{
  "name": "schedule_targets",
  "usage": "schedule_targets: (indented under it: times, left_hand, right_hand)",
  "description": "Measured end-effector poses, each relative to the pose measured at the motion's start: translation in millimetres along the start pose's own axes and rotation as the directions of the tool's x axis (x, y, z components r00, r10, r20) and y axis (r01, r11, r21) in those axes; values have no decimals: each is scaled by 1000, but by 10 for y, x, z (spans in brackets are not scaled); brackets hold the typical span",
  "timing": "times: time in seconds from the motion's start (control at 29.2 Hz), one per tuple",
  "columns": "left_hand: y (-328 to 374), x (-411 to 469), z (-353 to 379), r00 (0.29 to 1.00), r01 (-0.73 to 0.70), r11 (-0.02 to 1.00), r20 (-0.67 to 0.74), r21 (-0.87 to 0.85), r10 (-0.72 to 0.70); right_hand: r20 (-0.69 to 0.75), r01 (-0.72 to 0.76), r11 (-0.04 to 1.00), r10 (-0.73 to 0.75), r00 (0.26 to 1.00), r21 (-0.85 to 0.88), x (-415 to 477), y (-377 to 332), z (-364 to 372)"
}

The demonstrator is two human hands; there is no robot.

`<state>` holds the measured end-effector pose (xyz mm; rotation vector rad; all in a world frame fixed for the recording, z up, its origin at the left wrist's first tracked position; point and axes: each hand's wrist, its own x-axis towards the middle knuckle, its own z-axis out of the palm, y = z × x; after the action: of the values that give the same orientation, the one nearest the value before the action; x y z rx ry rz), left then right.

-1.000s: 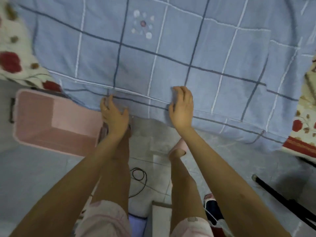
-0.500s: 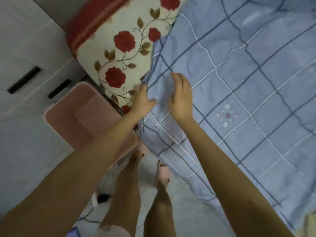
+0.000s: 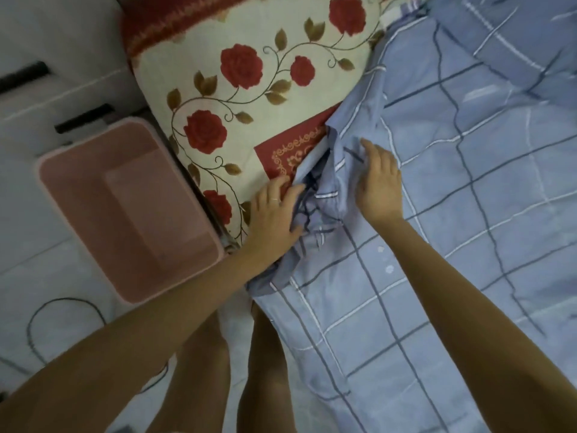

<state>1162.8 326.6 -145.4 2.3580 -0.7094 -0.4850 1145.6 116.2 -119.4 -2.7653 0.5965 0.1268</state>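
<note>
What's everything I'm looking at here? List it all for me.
checked sheet: one, blue, spread at right, corner bunched
floral cover: one, cream with red roses, under the sheet, top centre
bin: one, pink, on the floor at left
cable: one, black, on the floor, lower left
cabinet: one, white, two black handles, top left
left hand: one, at the sheet's bunched corner
right hand: one, resting on the sheet
legs: two, bare, bottom centre

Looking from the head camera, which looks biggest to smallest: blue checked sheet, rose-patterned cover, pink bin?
1. blue checked sheet
2. rose-patterned cover, partly under the sheet
3. pink bin, farther away on the floor, so less sure
</note>
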Motion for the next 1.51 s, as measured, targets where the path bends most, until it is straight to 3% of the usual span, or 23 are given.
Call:
schedule_targets:
  times: [0.07, 0.14, 0.17, 0.24, 0.31, 0.41, 0.51, 0.65, 0.75, 0.86, 0.89, 0.93, 0.96, 1.03, 1.06, 1.1, 1.13, 1.2, 1.23, 1.3, 1.37, 1.44, 1.51]
  left_hand:
    - [-58, 186, -6, 981, 174, 979, 98, -104, -164]
    - [-74, 357, 76, 970, 138, 984, 216, -113, -112]
    - [-36, 429, 141, 969, 88, 989, 241, -117, -57]
    - [100, 527, 239, 966, 52, 967, 258, -248, 14]
    - [217, 595, 262, 983, 115, 896, 180, -430, -40]
    - [178, 656, 88, 975, 192, 729, 40, -657, -220]
    - [-32, 691, -329, 928, 290, 623, 56, -727, -367]
    - [-510, 753, -1003, 881, 388, 655, 52, -649, -471]
    - [-848, 861, -1347, 897, 355, 778, -47, -519, -440]
    - [-1043, 985, -1377, 909, 345, 861, -96, -373, -406]
    - [-1086, 1011, -1322, 891, 367, 858, -127, -359, -435]
    - [-1133, 1022, -1270, 842, 427, 819, -163, -383, -515]
    - [-1192, 1020, -1230, 742, 516, 728, -190, -451, -643]
    - [-1287, 1004, -1143, 533, 641, 541, -192, -544, -824]
    - [-1301, 990, -1100, 518, 664, 540, -204, -517, -831]
    - [-1289, 984, -1060, 569, 653, 599, -222, -463, -792]
    - [-1238, 984, -1030, 660, 598, 694, -245, -401, -710]
    - [-1112, 1004, -953, 831, 426, 868, -270, -256, -487]
    - [-1070, 1037, -911, 880, 363, 915, -259, -174, -398]
    - [-995, 1117, -821, 923, 338, 940, -177, -46, -341]
    - [-937, 1180, -734, 921, 367, 930, -138, -9, -365]
    - [-907, 1216, -709, 901, 389, 918, -175, -80, -398]
    - [-922, 1226, -729, 882, 399, 899, -191, -181, -430]
  right_hand:
    - [-25, 24, 998, -25, 999, -58, 205, -20, -72]
    - [30, 175, 965, -173, 985, -195, 428, -92, -123]
    - [89, 321, 910, -308, 947, -263, 551, -115, -134]
    - [206, 603, 723, -569, 796, -336, 792, -97, -124]
    - [250, 713, 617, -671, 698, -334, 906, -21, -198]
    - [79, 651, 714, -656, 751, -259, 785, 151, -434]
    - [-15, 624, 750, -642, 766, -217, 585, 230, -655]
    - [43, 598, 791, -598, 801, -132, 685, -28, -661]
    - [113, 549, 832, -540, 834, -84, 972, -408, -559]
    - [421, 402, 916, -366, 830, 2, 1211, -869, -513]
    - [585, 312, 949, -275, 763, 40, 1264, -982, -511]
    - [746, 230, 973, -168, 644, 21, 1290, -1099, -521]
    - [867, 152, 987, -39, 496, -43, 1297, -1189, -531]
    - [943, 18, 983, 169, 288, -182, 1285, -1238, -543]
    - [934, -44, 970, 241, 265, -238, 1275, -1234, -538]
    - [907, -54, 961, 274, 320, -272, 1280, -1202, -486]
    - [845, 4, 959, 248, 473, -283, 1321, -1123, -382]
    - [513, 148, 939, 34, 858, -310, 1460, -976, -189]
    - [353, 181, 926, -57, 934, -330, 1538, -921, -120]
    - [280, 218, 914, -122, 952, -341, 1687, -867, -29]
    - [411, 286, 904, -141, 901, -318, 1812, -815, 67]
    - [591, 373, 888, -153, 792, -269, 1910, -812, 117]
    - [759, 401, 901, -142, 636, -167, 1982, -824, 137]
